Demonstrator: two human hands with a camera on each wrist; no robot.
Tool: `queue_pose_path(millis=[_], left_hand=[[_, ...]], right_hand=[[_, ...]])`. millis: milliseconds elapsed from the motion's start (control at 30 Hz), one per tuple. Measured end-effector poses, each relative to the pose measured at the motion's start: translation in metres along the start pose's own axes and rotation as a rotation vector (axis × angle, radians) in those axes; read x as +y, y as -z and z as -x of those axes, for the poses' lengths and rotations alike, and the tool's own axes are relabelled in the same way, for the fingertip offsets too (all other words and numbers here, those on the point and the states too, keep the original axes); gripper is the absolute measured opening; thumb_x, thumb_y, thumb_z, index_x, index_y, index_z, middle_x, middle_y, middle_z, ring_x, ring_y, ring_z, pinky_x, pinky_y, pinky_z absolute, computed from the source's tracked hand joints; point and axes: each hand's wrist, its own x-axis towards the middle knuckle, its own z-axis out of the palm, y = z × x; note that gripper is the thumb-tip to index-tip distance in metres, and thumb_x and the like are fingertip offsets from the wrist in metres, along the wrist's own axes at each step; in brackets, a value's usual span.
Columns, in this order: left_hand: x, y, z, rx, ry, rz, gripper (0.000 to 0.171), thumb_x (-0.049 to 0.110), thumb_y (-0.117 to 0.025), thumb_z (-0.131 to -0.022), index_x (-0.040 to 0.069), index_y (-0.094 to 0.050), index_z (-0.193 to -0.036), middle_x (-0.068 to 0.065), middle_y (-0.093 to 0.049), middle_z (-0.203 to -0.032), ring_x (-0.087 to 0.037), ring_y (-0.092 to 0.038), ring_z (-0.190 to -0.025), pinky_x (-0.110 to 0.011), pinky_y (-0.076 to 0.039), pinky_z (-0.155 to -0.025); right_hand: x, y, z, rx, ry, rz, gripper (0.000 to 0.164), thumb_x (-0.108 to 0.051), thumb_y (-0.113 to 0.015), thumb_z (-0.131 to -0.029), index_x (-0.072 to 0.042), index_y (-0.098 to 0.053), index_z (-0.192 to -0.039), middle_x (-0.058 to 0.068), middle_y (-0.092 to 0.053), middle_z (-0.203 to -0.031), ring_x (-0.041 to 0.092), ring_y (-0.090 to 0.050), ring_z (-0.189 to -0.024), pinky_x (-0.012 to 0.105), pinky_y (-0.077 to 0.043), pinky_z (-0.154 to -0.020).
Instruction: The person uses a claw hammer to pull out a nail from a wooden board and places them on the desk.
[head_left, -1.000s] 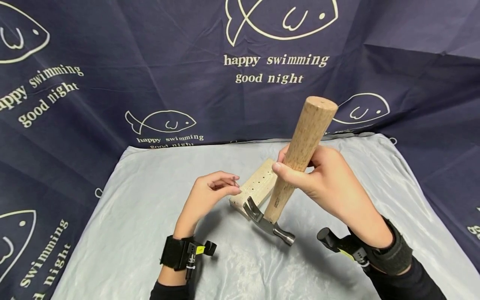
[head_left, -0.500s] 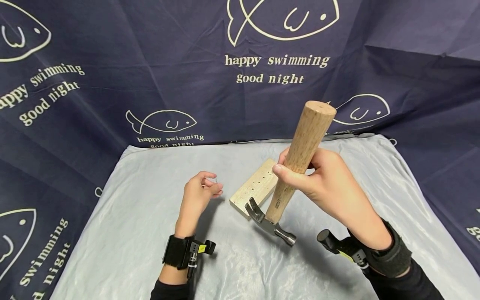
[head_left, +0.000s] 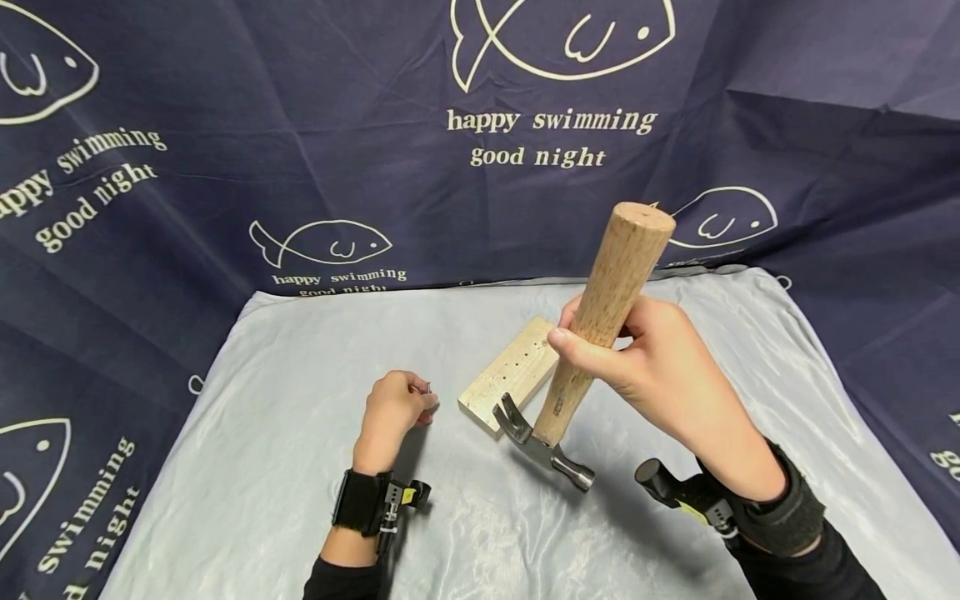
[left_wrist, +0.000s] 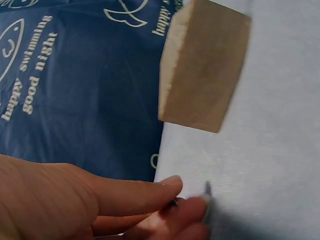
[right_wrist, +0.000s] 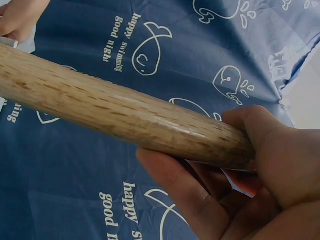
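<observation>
My right hand (head_left: 663, 367) grips a claw hammer (head_left: 626, 267) around its wooden handle. The steel head points down over the tabletop, with the claw near the wooden block (head_left: 498, 387). Small dark holes dot the block's top. In the right wrist view the fingers wrap the handle (right_wrist: 115, 110) from below. Left of the block, my left hand (head_left: 390, 408) is low by the cloth, its thumb and fingers pinching a thin metal nail (head_left: 428, 387). The left wrist view shows a blurred nail tip (left_wrist: 208, 189) beyond the fingertips; the fingers hide most of it.
A pale satin cloth (head_left: 285, 467) covers the table. Dark blue printed curtains (head_left: 420, 200) hang behind it and at both sides. Each wrist wears a black strap with a small camera.
My left hand has drawn away from the block to the left, then lowered toward the cloth with its fingers closing in. The right hand and hammer have hardly moved.
</observation>
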Motion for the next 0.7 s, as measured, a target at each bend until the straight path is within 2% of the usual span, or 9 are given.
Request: queue_pose_path(millis=[133,367,567,700], left_hand=[[-0.0020,-0.0047,0.0001,0.007,-0.016,-0.073,0.015,0.012,-0.071,-0.081,0.006,-0.063,-0.092,-0.012,-0.067,-0.076,-0.022,-0.064,-0.061,-0.029,-0.047,-0.054],[-0.0059,-0.0096,-0.0028,-0.007,-0.021,-0.153,0.027,0.018,-0.075,-0.079,0.005,-0.060,-0.097,-0.009,-0.066,-0.071,-0.020,-0.062,-0.059,-0.028,-0.044,-0.054],[-0.0049,-0.0066,-0.0042,-0.005,-0.027,-0.229,0.025,0.026,-0.073,-0.081,0.008,-0.063,-0.095,-0.005,-0.065,-0.071,-0.016,-0.058,-0.059,-0.028,-0.041,-0.053],[0.0015,-0.0022,-0.0001,0.045,-0.033,-0.263,0.016,0.027,-0.070,-0.083,0.013,-0.064,-0.087,-0.003,-0.063,-0.075,-0.017,-0.054,-0.059,-0.029,-0.039,-0.051]], right_hand=[[0.0009,0.0023,-0.0002,0.001,-0.009,0.008,0.018,-0.052,-0.065,-0.081,-0.035,-0.065,-0.086,-0.014,-0.064,-0.081,0.003,-0.055,-0.075,0.027,-0.047,-0.063],[0.0022,0.0059,-0.0008,0.009,-0.009,0.012,0.018,-0.052,-0.064,-0.082,-0.034,-0.065,-0.086,-0.013,-0.063,-0.082,0.002,-0.054,-0.078,0.027,-0.047,-0.064],[0.0043,0.0067,-0.0017,0.021,-0.011,0.020,0.018,-0.052,-0.065,-0.082,-0.034,-0.065,-0.085,-0.014,-0.063,-0.082,0.002,-0.055,-0.077,0.027,-0.047,-0.065],[0.0066,0.0060,-0.0025,0.028,-0.006,0.024,0.018,-0.053,-0.064,-0.081,-0.035,-0.065,-0.085,-0.014,-0.063,-0.081,0.001,-0.055,-0.077,0.026,-0.046,-0.064]])
